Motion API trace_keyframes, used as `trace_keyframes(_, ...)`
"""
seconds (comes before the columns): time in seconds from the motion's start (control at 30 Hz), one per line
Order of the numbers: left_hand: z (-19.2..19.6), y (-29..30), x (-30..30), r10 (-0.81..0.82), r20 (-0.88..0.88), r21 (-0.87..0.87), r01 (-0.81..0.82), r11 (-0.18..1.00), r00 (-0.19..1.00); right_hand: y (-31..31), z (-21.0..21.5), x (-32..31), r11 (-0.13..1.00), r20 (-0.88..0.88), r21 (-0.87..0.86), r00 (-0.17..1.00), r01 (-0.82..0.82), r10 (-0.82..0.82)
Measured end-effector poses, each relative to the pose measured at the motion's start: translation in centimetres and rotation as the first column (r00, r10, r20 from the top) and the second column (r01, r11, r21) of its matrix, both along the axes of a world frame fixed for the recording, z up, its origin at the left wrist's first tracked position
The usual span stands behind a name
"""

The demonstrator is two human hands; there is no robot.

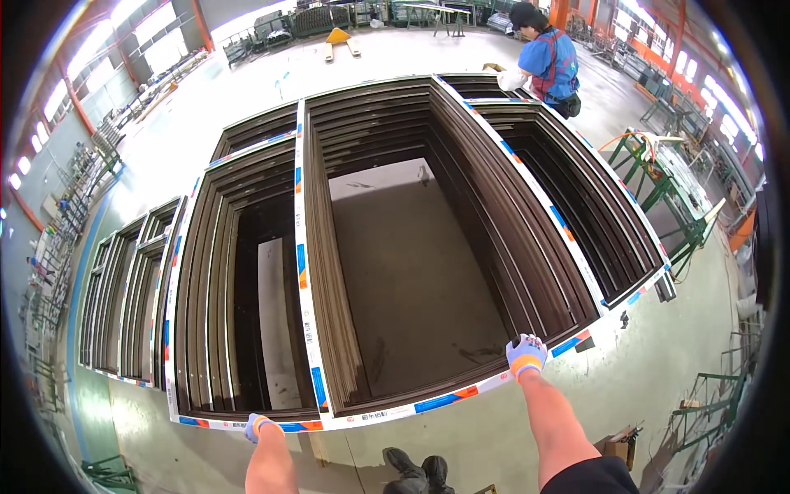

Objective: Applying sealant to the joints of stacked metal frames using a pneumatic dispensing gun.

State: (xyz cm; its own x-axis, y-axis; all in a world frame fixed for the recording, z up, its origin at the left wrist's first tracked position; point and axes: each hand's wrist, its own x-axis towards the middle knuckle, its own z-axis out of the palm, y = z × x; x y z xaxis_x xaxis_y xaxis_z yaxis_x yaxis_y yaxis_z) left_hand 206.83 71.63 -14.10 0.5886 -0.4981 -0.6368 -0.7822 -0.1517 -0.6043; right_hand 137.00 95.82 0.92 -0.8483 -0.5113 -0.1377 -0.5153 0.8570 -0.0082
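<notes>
A tall stack of dark brown window frames lies flat before me. The top window frame (308, 329) has white protective film with blue and orange marks on its bars. My left hand (257, 426), in a pale purple glove with an orange cuff, is closed on its near bar, left of the middle divider; its fingers are partly hidden. My right hand (527, 354), gloved alike, is closed over the same near bar farther right, fingers reaching over the inner edge. Through the large middle opening, frames below show in layers.
Across the stack a co-worker (550, 62) in a blue shirt stands by the far right corner. A smaller frame stack (123, 300) lies at the left. Green metal stands (658, 185) are at the right. A yellow pallet jack (339, 43) stands far back.
</notes>
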Motion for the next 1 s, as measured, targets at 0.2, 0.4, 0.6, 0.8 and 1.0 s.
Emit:
trace_keyframes(0.2,-2.9,-0.3,0.2,0.512,-0.112,-0.536,-0.486,0.691,0.852,0.4,-0.5,0.0,1.000,-0.026,-0.003,1.000,0.006,-0.006)
trace_keyframes(0.4,0.9,0.7,-2.4,0.295,0.034,-0.373,-0.262,0.890,0.955,0.0,-0.2,0.0,1.000,-0.010,0.009,1.000,0.009,-0.009)
trace_keyframes(0.6,6.9,1.5,-7.2,-0.032,0.139,-0.106,0.047,0.993,0.990,0.4,0.1,-0.3,0.999,0.007,0.040,0.999,0.032,-0.033)
trace_keyframes(0.8,7.3,1.5,-5.3,-0.206,0.131,0.129,0.190,0.973,0.970,-0.3,-0.3,-0.1,0.999,0.055,0.035,0.998,0.000,-0.002)
trace_keyframes(1.0,2.2,0.6,1.9,0.606,-0.003,-0.605,-0.484,0.632,0.795,-2.2,0.2,1.2,0.999,0.086,0.003,0.995,-0.041,0.041)
